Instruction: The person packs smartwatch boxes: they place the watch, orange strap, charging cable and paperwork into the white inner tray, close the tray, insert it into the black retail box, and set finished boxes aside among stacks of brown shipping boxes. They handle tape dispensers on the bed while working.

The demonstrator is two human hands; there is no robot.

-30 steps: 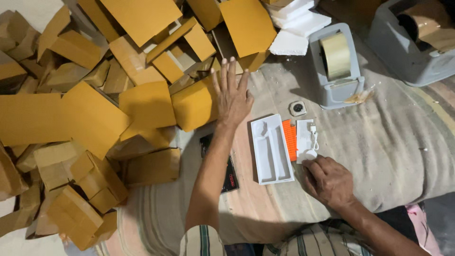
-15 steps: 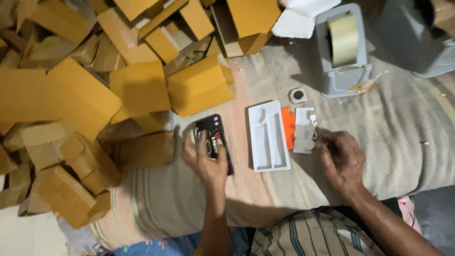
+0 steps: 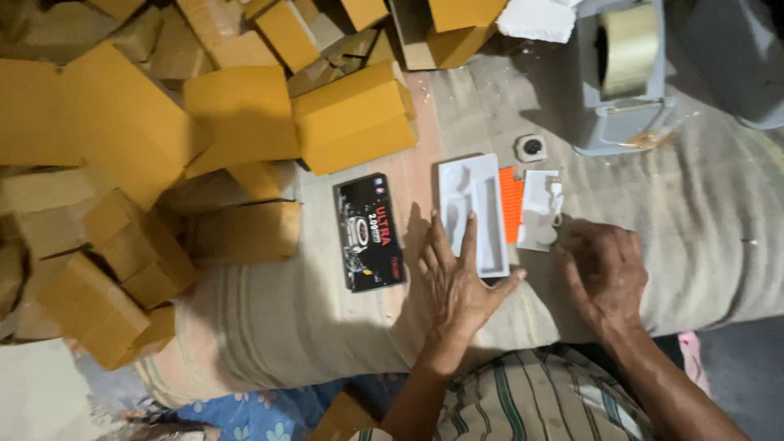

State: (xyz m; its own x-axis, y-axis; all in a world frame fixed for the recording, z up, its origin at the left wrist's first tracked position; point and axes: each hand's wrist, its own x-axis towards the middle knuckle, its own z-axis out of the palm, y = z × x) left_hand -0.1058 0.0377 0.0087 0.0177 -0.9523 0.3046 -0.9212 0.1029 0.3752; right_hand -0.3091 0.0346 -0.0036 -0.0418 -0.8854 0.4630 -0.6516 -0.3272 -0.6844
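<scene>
Left hand [image 3: 457,286] is lying flat, palm down, fingers [image 3: 468,237] spread wide and gripping nothing — fingertips are resting on the lower end of the white moulded tray [image 3: 474,208]. The tray is lying flat on the beige cloth [image 3: 702,237], long side running away from the person.

Right hand [image 3: 603,273] is resting palm down just right of the tray, fingers loosely curled, nothing clearly held; its fingertips are touching or just beside the lower edge of the white packet [image 3: 541,208] with a small cable on it — cannot tell which.

An orange strip [image 3: 511,204] is sitting between tray and packet, touching both. A black printed box [image 3: 369,233] is lying flat left of the tray, near the left hand but apart from it. A small round white-and-black piece [image 3: 531,148] is sitting beyond the packet.

A grey tape dispenser [image 3: 621,90] with a roll of clear tape is standing at the far right. Many yellow-brown cardboard boxes [image 3: 351,118] are piled on the left and far side. A white foam block [image 3: 535,18] is lying at the top edge.
</scene>
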